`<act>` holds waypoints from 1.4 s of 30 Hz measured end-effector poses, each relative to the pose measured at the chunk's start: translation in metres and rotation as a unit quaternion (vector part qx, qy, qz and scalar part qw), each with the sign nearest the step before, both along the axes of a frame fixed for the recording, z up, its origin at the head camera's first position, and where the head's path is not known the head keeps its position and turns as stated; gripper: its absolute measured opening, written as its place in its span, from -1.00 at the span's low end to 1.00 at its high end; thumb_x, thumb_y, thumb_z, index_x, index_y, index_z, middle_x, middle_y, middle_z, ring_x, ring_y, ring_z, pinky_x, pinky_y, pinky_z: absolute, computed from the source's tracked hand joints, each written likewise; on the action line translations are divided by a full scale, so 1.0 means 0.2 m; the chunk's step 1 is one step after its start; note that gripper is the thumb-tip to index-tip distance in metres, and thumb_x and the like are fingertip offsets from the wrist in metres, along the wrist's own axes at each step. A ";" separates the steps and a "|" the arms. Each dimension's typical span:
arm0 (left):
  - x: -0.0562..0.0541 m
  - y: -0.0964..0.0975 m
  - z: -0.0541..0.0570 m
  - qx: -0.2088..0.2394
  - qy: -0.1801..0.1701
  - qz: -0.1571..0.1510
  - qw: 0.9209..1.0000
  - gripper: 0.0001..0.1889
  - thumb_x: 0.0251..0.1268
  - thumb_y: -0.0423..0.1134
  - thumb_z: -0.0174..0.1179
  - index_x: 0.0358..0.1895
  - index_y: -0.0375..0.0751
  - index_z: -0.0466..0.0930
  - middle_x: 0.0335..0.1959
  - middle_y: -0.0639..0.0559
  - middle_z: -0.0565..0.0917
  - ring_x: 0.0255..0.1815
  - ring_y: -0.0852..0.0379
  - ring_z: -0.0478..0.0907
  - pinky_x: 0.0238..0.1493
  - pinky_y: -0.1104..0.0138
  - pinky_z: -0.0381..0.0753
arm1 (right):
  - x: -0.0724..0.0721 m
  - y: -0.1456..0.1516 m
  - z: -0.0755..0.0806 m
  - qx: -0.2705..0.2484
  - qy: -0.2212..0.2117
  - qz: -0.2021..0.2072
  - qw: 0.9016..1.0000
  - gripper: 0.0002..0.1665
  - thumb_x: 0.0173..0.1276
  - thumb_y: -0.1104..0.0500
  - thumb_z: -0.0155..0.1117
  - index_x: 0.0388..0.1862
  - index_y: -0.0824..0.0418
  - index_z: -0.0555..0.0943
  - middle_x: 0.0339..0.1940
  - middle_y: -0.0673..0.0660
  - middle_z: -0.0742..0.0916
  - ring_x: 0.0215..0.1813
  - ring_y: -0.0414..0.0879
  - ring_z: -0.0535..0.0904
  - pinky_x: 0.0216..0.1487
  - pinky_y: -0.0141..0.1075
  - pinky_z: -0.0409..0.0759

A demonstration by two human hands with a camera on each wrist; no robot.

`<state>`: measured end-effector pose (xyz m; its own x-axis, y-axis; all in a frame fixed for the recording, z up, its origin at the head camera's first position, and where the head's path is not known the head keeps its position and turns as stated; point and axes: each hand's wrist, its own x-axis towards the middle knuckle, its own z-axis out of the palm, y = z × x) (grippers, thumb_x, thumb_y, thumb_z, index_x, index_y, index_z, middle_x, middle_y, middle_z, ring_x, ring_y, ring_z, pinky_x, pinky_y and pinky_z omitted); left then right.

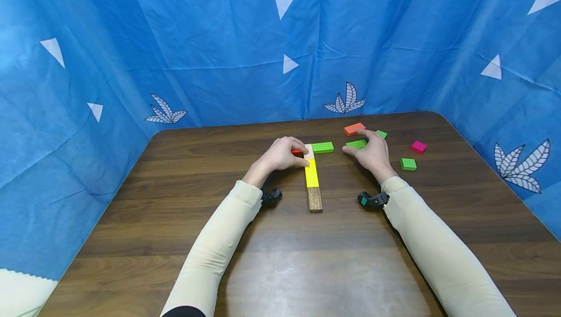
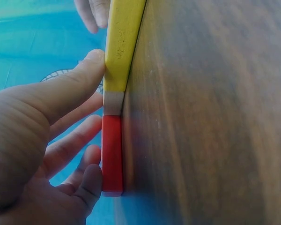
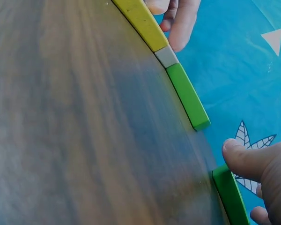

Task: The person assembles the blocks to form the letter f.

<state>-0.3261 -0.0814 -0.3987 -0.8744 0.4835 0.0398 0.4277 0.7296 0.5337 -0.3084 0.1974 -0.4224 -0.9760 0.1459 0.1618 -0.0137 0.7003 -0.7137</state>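
A row of flat blocks runs toward me on the table: a white block (image 1: 309, 152), a yellow block (image 1: 311, 176) and a brown wood-grain block (image 1: 315, 200). At its far end a red block (image 2: 112, 154) lies to the left and a green block (image 1: 323, 148) to the right, forming a T. My left hand (image 1: 282, 154) is spread over the T, its thumb on the yellow block and other fingertips at the red one. My right hand (image 1: 372, 152) hovers at a separate green block (image 3: 230, 194), thumb and fingers apart over it.
Past the right hand lie an orange block (image 1: 354, 129), another green block (image 1: 382, 134), a pink block (image 1: 418, 147) and a short green block (image 1: 408, 164). A blue patterned curtain (image 1: 245, 83) stands along the far edge of the brown table (image 1: 175, 200).
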 end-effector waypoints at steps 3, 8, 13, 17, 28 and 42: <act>0.00 0.00 0.00 0.000 -0.002 0.001 1.000 -0.56 0.17 0.00 0.54 0.11 -0.02 0.80 0.24 0.06 0.67 0.34 0.03 0.51 0.42 0.16 0.48 | 0.00 0.01 0.00 0.008 -0.013 -0.005 1.000 -0.05 0.29 -0.08 0.53 0.55 0.23 0.38 0.53 0.35 0.46 0.55 0.33 0.26 0.57 0.24 0.19; 0.00 0.00 0.00 -0.003 -0.003 0.005 1.000 -0.56 0.17 0.00 0.54 0.11 0.00 0.80 0.25 0.06 0.67 0.35 0.03 0.50 0.42 0.17 0.48 | 0.00 0.01 -0.01 0.023 -0.017 -0.007 1.000 0.00 0.28 -0.09 0.54 0.56 0.28 0.34 0.51 0.36 0.48 0.53 0.34 0.29 0.54 0.24 0.23; -0.01 0.00 0.00 -0.001 -0.005 0.008 1.000 -0.57 0.17 -0.01 0.54 0.11 0.00 0.80 0.25 0.07 0.67 0.36 0.04 0.49 0.42 0.17 0.48 | -0.01 0.01 -0.02 0.037 -0.019 -0.003 0.999 0.02 0.27 -0.07 0.55 0.56 0.32 0.32 0.51 0.36 0.49 0.51 0.34 0.32 0.52 0.23 0.28; -0.01 0.00 0.00 0.001 -0.008 0.008 1.000 -0.57 0.17 -0.01 0.54 0.11 0.00 0.80 0.25 0.07 0.67 0.36 0.04 0.49 0.42 0.18 0.48 | 0.00 0.01 -0.02 0.046 -0.026 -0.004 0.999 0.03 0.29 -0.08 0.53 0.55 0.38 0.31 0.50 0.41 0.48 0.51 0.37 0.32 0.52 0.22 0.29; 0.00 0.00 0.00 -0.003 -0.008 0.004 1.000 -0.57 0.17 -0.02 0.54 0.12 0.00 0.80 0.25 0.06 0.67 0.37 0.04 0.49 0.43 0.18 0.47 | -0.01 0.01 -0.02 0.052 -0.044 -0.012 0.998 0.02 0.30 -0.09 0.50 0.54 0.44 0.31 0.46 0.47 0.48 0.48 0.40 0.33 0.50 0.23 0.32; 0.00 0.00 0.00 -0.002 -0.003 0.001 1.000 -0.56 0.17 0.00 0.54 0.12 -0.01 0.80 0.24 0.07 0.67 0.36 0.04 0.50 0.42 0.18 0.48 | 0.00 -0.01 0.03 0.033 -0.048 0.018 0.998 0.00 0.34 -0.01 0.49 0.56 0.43 0.27 0.51 0.44 0.45 0.46 0.35 0.39 0.48 0.21 0.39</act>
